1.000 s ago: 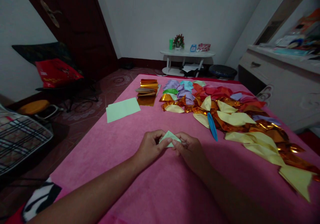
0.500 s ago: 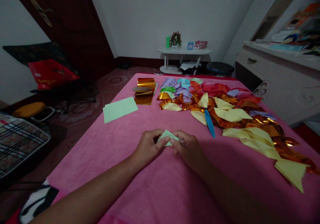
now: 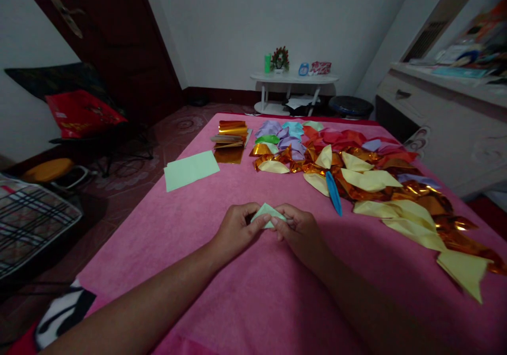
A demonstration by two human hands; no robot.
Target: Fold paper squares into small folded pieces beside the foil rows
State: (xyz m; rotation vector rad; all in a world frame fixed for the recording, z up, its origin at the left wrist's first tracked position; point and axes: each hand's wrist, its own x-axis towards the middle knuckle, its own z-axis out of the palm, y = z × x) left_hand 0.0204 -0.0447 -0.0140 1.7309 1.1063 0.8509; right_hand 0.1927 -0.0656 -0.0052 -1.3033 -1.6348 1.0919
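Observation:
A small piece of pale green paper [image 3: 267, 212], folded to a peak at the top, is held between my two hands over the pink-covered table [image 3: 166, 260]. My left hand [image 3: 241, 225] is closed on its left side, with the thumb lying across the front. On the right side, my right hand [image 3: 298, 227] pinches the same paper, its thumb close to the left one. The fingers behind the paper are partly hidden. Flat sheets of pale green paper [image 3: 191, 170] lie to the left, beyond my left hand.
Gold foil sheets [image 3: 229, 155] are stacked at the far left of the table. Folded paper shapes in yellow [image 3: 370, 179], gold, red, purple and blue [image 3: 333, 193] spread over the right side. A white side table [image 3: 293, 77] stands by the wall, and a chair holds a red bag [image 3: 83, 113].
The camera view has shifted slightly. Both hands keep the same grip on the folded green paper, with no clear change in its shape.

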